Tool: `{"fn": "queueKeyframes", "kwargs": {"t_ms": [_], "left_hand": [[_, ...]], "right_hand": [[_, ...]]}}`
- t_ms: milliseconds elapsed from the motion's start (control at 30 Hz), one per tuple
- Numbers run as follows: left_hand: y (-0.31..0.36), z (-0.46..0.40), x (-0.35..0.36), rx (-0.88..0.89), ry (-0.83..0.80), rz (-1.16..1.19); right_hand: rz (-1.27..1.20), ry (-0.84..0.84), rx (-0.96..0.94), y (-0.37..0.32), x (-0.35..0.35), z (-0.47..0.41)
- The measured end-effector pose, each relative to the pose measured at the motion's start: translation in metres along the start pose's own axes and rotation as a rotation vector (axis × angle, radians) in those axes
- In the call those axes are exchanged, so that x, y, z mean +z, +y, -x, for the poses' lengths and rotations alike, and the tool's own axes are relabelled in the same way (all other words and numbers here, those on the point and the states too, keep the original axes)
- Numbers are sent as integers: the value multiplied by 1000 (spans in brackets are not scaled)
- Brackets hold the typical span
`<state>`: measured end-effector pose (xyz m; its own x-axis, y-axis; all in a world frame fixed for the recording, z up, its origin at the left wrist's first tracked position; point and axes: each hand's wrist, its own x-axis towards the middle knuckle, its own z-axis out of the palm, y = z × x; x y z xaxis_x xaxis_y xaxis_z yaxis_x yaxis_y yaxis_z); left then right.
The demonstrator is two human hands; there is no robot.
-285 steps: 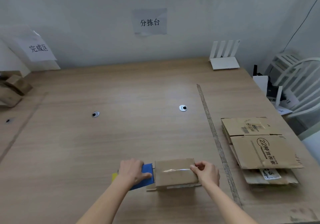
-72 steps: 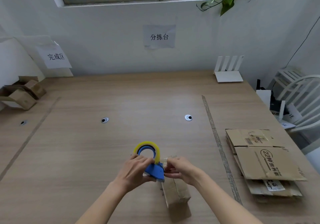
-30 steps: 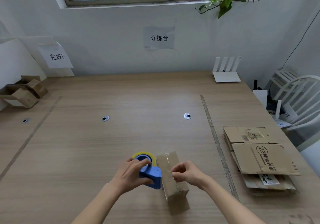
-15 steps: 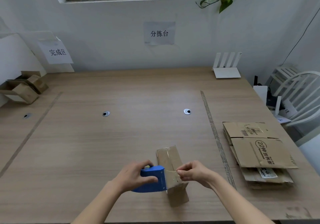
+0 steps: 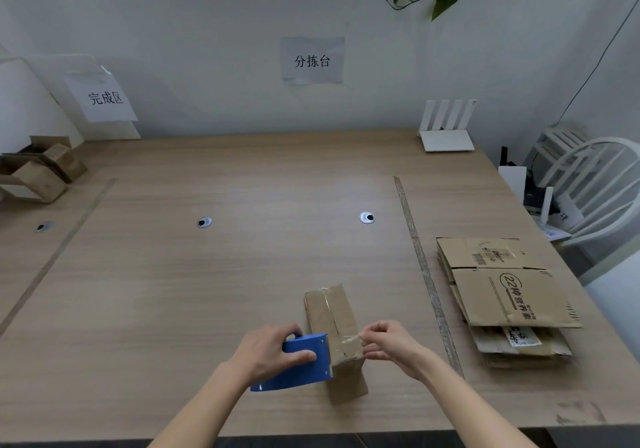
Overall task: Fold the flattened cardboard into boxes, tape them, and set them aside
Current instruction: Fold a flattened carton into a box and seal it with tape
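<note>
Both bare forearms reach forward from the bottom of the view and converge toward each other. The left hand [image 5: 273, 352] is knuckles-up, its fingers curled over the top of a blue tape dispenser [image 5: 302, 364] and its thumb pressed along the near side. The right hand [image 5: 388, 345], just to the right of the left, is turned inward at the wrist, its fingertips [image 5: 366, 338] bunched and pinching a strip of clear tape [image 5: 348, 342].

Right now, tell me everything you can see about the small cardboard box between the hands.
The small cardboard box is brown, folded shut, long and narrow, lying on the wooden table with one end toward the person. Clear tape runs along its top seam. The left hand holds a blue tape dispenser against its left side; the right hand pinches tape at its near right edge.
</note>
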<state>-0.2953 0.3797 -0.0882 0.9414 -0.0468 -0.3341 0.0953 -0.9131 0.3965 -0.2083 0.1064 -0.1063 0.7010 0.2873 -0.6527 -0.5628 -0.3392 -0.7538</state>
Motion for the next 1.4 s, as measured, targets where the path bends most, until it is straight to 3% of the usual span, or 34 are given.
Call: {"fn": "queueKeyframes", "kwargs": {"t_ms": [133, 267, 533, 967, 1067, 1167, 1267, 1400], "left_hand": [[2, -1, 5, -8, 27, -11], [-1, 3, 6, -10, 27, -80], [-10, 6, 17, -83, 43, -98], [-6, -6, 50, -145, 32, -71], [-4, -9, 55, -161, 27, -58], [-7, -9, 56, -166, 24, -12], [-7, -10, 56, -166, 41, 5], [-17, -3, 54, -197, 47, 32]], "right_hand": [[70, 95, -89, 10, -4, -4], [167, 179, -57, 21, -17, -4], [206, 180, -94, 26, -22, -10], [223, 299, 37, 59, 19, -41], [377, 332, 62, 59, 19, -42], [441, 463, -133, 48, 28, -33], [497, 323, -299, 37, 59, -29], [653, 94, -212, 46, 69, -33]]}}
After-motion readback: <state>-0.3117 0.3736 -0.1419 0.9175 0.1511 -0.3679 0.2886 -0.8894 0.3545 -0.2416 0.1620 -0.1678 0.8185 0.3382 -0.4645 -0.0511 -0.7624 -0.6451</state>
